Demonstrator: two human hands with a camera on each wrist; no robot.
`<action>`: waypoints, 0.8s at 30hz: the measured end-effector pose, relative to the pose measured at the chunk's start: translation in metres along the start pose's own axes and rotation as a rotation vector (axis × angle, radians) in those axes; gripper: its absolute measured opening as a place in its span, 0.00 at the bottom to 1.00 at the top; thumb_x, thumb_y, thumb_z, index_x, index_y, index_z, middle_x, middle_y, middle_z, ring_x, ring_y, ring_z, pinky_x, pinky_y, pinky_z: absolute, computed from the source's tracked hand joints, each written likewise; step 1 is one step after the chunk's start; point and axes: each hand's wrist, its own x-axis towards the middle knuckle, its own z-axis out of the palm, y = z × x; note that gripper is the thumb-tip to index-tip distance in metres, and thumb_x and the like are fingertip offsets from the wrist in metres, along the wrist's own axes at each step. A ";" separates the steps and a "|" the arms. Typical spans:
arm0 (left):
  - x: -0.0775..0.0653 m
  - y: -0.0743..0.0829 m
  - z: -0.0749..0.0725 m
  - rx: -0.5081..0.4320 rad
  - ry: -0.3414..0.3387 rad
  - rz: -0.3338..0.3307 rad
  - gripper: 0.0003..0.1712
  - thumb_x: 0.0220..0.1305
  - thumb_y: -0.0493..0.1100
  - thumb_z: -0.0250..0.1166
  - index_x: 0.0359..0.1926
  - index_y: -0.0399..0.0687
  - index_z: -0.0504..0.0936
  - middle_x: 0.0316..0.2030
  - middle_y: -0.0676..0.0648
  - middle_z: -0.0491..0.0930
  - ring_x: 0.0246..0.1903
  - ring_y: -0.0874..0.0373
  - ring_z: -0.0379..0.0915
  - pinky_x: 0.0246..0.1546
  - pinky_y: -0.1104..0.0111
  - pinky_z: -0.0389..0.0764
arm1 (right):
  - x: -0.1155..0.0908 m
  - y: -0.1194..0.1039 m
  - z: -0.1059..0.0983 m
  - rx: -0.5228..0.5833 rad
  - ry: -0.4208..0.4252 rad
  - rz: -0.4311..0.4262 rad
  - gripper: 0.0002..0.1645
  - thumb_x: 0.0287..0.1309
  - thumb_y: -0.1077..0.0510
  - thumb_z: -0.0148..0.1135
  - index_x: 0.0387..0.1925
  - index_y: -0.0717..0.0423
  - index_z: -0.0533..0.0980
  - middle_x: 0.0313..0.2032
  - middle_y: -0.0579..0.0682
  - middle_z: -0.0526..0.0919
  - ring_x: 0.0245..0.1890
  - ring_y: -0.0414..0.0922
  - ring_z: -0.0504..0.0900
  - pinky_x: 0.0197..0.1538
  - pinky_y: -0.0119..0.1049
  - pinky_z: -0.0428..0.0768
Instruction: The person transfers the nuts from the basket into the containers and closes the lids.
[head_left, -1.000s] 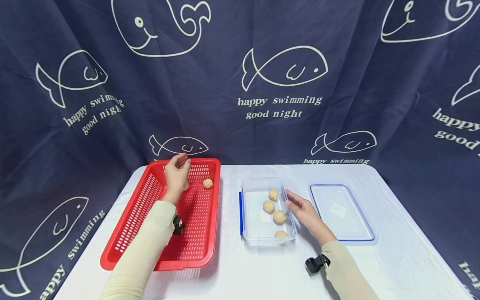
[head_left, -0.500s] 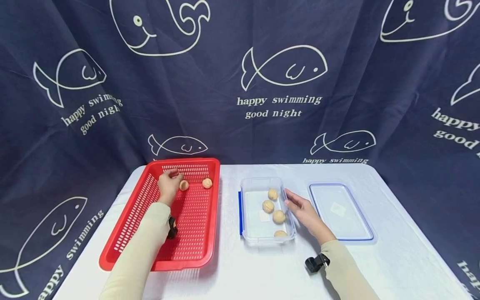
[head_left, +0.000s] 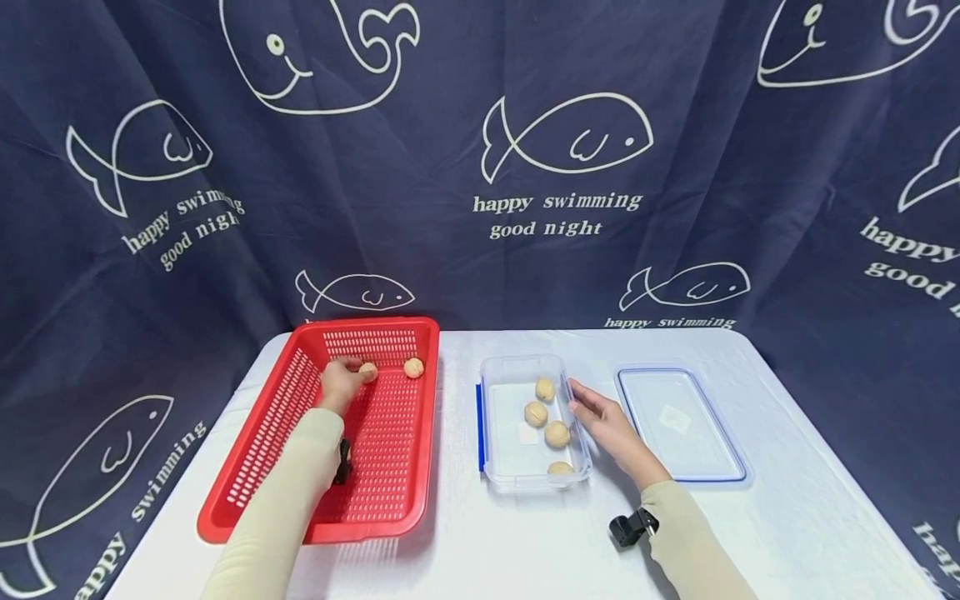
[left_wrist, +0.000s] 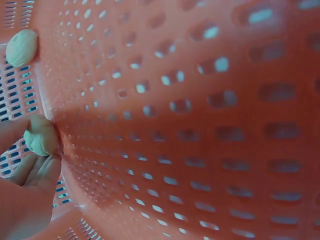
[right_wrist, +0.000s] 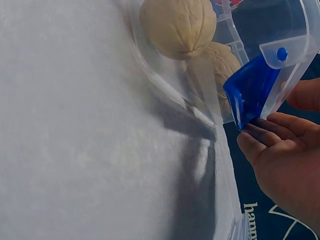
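Observation:
My left hand reaches into the far end of a red slotted plastic basket. Its thumb and fingers pinch a walnut close to the basket wall, seen in the left wrist view. A second walnut lies to the right of it in the far corner. My right hand rests with fairly straight fingers against the right side of a clear plastic food container. In the right wrist view those fingertips touch its blue clasp. Several walnuts lie inside the container.
The container's clear lid with a blue seal lies flat to the right, behind my right forearm. A white cloth covers the table. A dark blue curtain printed with fish hangs behind the table's far edge.
My left hand has come down into the basket from above its far rim, and its fingers have closed on the walnut. The right hand and the container have stayed put.

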 end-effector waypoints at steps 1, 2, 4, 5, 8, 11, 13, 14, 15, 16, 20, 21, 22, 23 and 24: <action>0.000 -0.001 0.000 0.011 -0.003 0.005 0.22 0.57 0.39 0.69 0.50 0.29 0.78 0.46 0.32 0.79 0.44 0.43 0.72 0.48 0.55 0.73 | 0.000 0.000 0.000 0.004 -0.002 0.002 0.32 0.70 0.55 0.51 0.70 0.63 0.58 0.69 0.62 0.61 0.69 0.57 0.58 0.70 0.47 0.55; -0.001 -0.001 0.001 0.024 -0.005 0.015 0.22 0.57 0.39 0.69 0.49 0.29 0.78 0.46 0.32 0.79 0.44 0.42 0.72 0.48 0.54 0.73 | 0.000 0.001 0.000 0.005 -0.003 0.001 0.32 0.71 0.55 0.51 0.70 0.63 0.58 0.69 0.62 0.61 0.69 0.57 0.58 0.70 0.47 0.54; -0.002 -0.002 0.001 0.041 -0.003 0.030 0.22 0.56 0.38 0.69 0.49 0.28 0.78 0.45 0.31 0.79 0.45 0.41 0.72 0.49 0.53 0.72 | 0.000 0.001 0.000 0.009 -0.003 -0.001 0.32 0.70 0.55 0.51 0.70 0.63 0.58 0.69 0.62 0.61 0.69 0.57 0.58 0.70 0.47 0.54; -0.001 -0.002 0.001 0.048 0.000 0.040 0.22 0.56 0.38 0.69 0.49 0.28 0.78 0.45 0.31 0.79 0.45 0.41 0.72 0.50 0.53 0.72 | 0.000 0.002 0.000 0.009 -0.002 -0.002 0.32 0.70 0.55 0.51 0.70 0.63 0.58 0.69 0.62 0.61 0.69 0.57 0.58 0.70 0.47 0.54; -0.001 -0.003 0.002 0.061 0.000 0.055 0.22 0.55 0.38 0.69 0.49 0.28 0.78 0.45 0.31 0.79 0.46 0.41 0.71 0.51 0.52 0.71 | 0.000 0.002 0.000 0.003 0.001 -0.009 0.32 0.70 0.55 0.52 0.70 0.64 0.58 0.68 0.62 0.61 0.69 0.57 0.58 0.70 0.46 0.55; 0.000 -0.003 0.002 0.076 0.001 0.062 0.22 0.55 0.38 0.69 0.49 0.28 0.78 0.45 0.31 0.79 0.47 0.41 0.71 0.52 0.52 0.70 | 0.000 0.002 0.000 -0.003 0.003 -0.013 0.33 0.70 0.54 0.52 0.69 0.64 0.59 0.68 0.62 0.62 0.69 0.57 0.59 0.70 0.46 0.56; 0.000 -0.003 0.002 0.077 0.005 0.064 0.22 0.55 0.38 0.70 0.49 0.28 0.78 0.45 0.31 0.80 0.47 0.40 0.71 0.52 0.52 0.69 | 0.000 0.001 0.000 -0.007 0.005 -0.015 0.33 0.69 0.55 0.53 0.69 0.64 0.59 0.68 0.62 0.62 0.69 0.57 0.59 0.69 0.46 0.56; 0.000 -0.003 0.002 0.080 0.008 0.064 0.22 0.55 0.38 0.70 0.49 0.28 0.79 0.45 0.32 0.80 0.47 0.40 0.71 0.52 0.52 0.69 | 0.000 0.001 0.000 -0.007 0.006 -0.016 0.32 0.69 0.55 0.53 0.69 0.64 0.59 0.68 0.62 0.62 0.69 0.57 0.59 0.69 0.46 0.56; 0.001 -0.003 0.002 0.079 0.012 0.064 0.22 0.55 0.38 0.70 0.49 0.28 0.79 0.45 0.32 0.80 0.47 0.40 0.71 0.52 0.52 0.69 | 0.000 0.001 0.000 -0.008 0.006 -0.017 0.32 0.69 0.55 0.53 0.69 0.64 0.59 0.68 0.63 0.62 0.69 0.57 0.59 0.69 0.46 0.56; 0.001 -0.002 0.002 0.077 0.014 0.061 0.22 0.55 0.38 0.70 0.49 0.29 0.79 0.45 0.32 0.80 0.48 0.41 0.71 0.52 0.52 0.69 | 0.000 0.001 0.000 -0.008 0.006 -0.018 0.32 0.70 0.56 0.52 0.69 0.65 0.59 0.68 0.63 0.62 0.69 0.57 0.59 0.69 0.46 0.56; 0.000 0.001 0.003 0.048 0.015 0.050 0.21 0.57 0.39 0.69 0.50 0.31 0.80 0.45 0.33 0.81 0.46 0.43 0.71 0.50 0.54 0.71 | -0.001 0.000 0.001 -0.007 0.005 -0.011 0.31 0.70 0.57 0.52 0.69 0.65 0.59 0.68 0.63 0.62 0.69 0.58 0.59 0.70 0.47 0.56; 0.000 0.002 0.003 0.045 0.018 0.054 0.21 0.57 0.39 0.69 0.50 0.31 0.80 0.45 0.33 0.81 0.46 0.43 0.72 0.50 0.54 0.72 | -0.001 -0.001 0.001 -0.009 0.006 -0.008 0.31 0.70 0.57 0.52 0.69 0.65 0.59 0.68 0.63 0.61 0.69 0.58 0.59 0.70 0.47 0.56; -0.001 0.003 0.003 0.039 0.020 0.055 0.21 0.58 0.39 0.69 0.50 0.31 0.80 0.45 0.34 0.81 0.46 0.43 0.72 0.49 0.54 0.72 | -0.001 -0.001 0.001 -0.008 0.007 -0.005 0.31 0.70 0.57 0.52 0.69 0.65 0.59 0.68 0.62 0.61 0.69 0.58 0.59 0.70 0.47 0.56; -0.001 0.005 0.003 0.034 0.023 0.060 0.21 0.58 0.39 0.69 0.50 0.31 0.80 0.45 0.33 0.81 0.45 0.43 0.73 0.49 0.54 0.73 | -0.001 -0.001 0.001 -0.018 0.006 -0.007 0.32 0.70 0.56 0.51 0.69 0.65 0.58 0.68 0.63 0.61 0.69 0.58 0.59 0.70 0.47 0.56; -0.002 0.007 0.002 0.027 0.027 0.062 0.21 0.58 0.39 0.69 0.50 0.31 0.80 0.45 0.33 0.81 0.45 0.43 0.73 0.48 0.55 0.73 | -0.001 -0.001 0.001 -0.019 0.008 -0.005 0.32 0.70 0.56 0.52 0.69 0.65 0.58 0.68 0.63 0.61 0.69 0.58 0.59 0.70 0.47 0.56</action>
